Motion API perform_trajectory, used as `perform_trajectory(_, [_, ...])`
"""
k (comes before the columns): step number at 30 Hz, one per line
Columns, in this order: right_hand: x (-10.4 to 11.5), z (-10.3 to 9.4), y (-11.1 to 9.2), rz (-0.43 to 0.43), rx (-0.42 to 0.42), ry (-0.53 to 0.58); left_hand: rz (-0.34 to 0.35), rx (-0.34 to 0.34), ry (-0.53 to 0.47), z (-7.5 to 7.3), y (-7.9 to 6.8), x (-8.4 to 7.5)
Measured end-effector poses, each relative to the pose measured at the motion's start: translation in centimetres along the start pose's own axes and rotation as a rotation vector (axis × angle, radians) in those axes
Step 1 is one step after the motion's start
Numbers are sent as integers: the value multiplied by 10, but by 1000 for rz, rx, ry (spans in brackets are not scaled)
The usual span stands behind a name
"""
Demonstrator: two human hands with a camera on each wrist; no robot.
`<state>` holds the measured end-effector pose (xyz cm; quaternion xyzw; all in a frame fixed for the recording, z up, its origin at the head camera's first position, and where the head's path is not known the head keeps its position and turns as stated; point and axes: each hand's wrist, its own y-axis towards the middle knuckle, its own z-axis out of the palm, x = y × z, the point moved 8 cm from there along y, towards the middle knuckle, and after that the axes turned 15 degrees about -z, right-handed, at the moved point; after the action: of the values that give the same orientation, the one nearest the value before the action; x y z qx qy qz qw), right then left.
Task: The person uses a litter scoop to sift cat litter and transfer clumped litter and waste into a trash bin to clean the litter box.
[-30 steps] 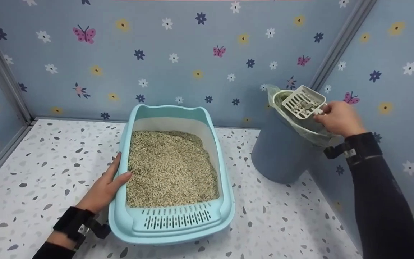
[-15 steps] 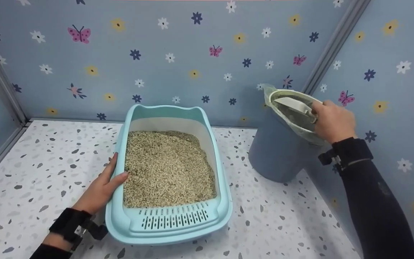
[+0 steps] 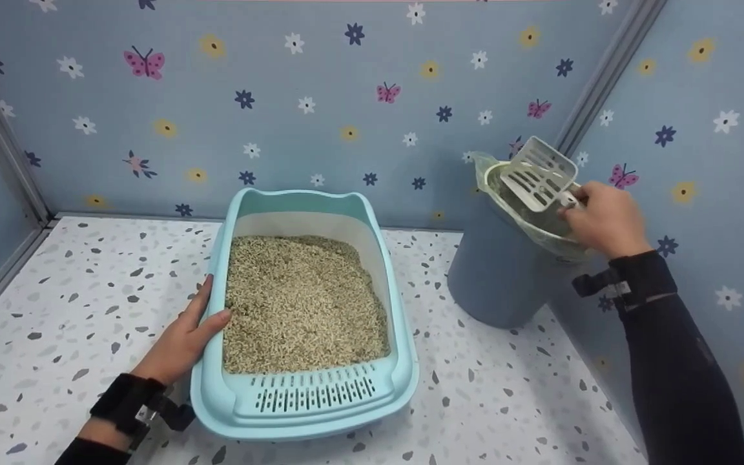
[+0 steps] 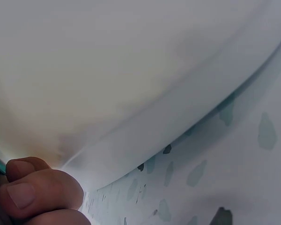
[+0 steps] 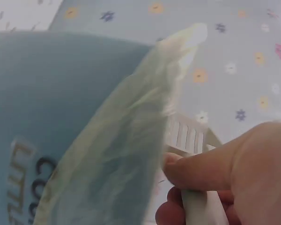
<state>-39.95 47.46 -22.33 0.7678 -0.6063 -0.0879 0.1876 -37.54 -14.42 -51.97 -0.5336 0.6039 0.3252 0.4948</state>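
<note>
My right hand (image 3: 608,218) grips the handle of a white slotted litter scoop (image 3: 542,173). The scoop's slotted pan is tilted above the mouth of a blue-grey trash bin (image 3: 498,278). In the right wrist view, the thumb and curled fingers wrap the scoop's handle (image 5: 201,208) beside the bin liner (image 5: 131,112). A light blue litter box (image 3: 307,423) full of tan granular cat litter (image 3: 307,303) stands at centre. My left hand (image 3: 178,342) holds its left rim, thumb over the edge. Curled fingers (image 4: 47,192) show under the rim against the box's pale outer wall in the left wrist view.
The bin stands in the corner, its pale green liner (image 3: 546,239) folded over the rim. Behind runs a blue flowered wall (image 3: 320,77), with another panel (image 3: 721,213) close to my right arm. Box and bin rest on a white speckled surface (image 3: 475,400).
My right hand tipped the scoop over into the bin, then turned it back up. The clumps seen on it earlier no longer show. My left hand stays on the box's rim.
</note>
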Motion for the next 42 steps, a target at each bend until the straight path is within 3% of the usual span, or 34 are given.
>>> perform_trajectory(1, [5,-4,-1,5,-21,18,3,0,0,-2,10,13])
perform_trajectory(6, [47,-15,-5,-54,-125,95,-8,-2,5,-3,9,12])
perform_trajectory(7, [59,-15,-5,-78,-135,110,-9,-4,5,-4,8,11])
perform_trajectory(8, [71,-13,-5,-106,-143,129,-14,-3,8,-1,-1,-2])
perform_trajectory(11, [108,-1,-4,-192,-135,190,-20,-6,14,-1,-1,-1])
perform_trajectory(19, [194,67,1,-336,39,314,-13,-9,28,2,-1,0])
perform_trajectory(29, [274,179,7,-271,430,524,-10,-7,3,1,-3,-1])
perform_trajectory(34, [297,224,13,-261,503,533,-13,-10,-5,2,-4,-1])
perform_trajectory(38, [303,253,18,-266,546,491,-12,-7,-7,2,-4,-1])
perform_trajectory(42, [306,275,15,-265,641,424,-21,-15,6,0,-4,-1])
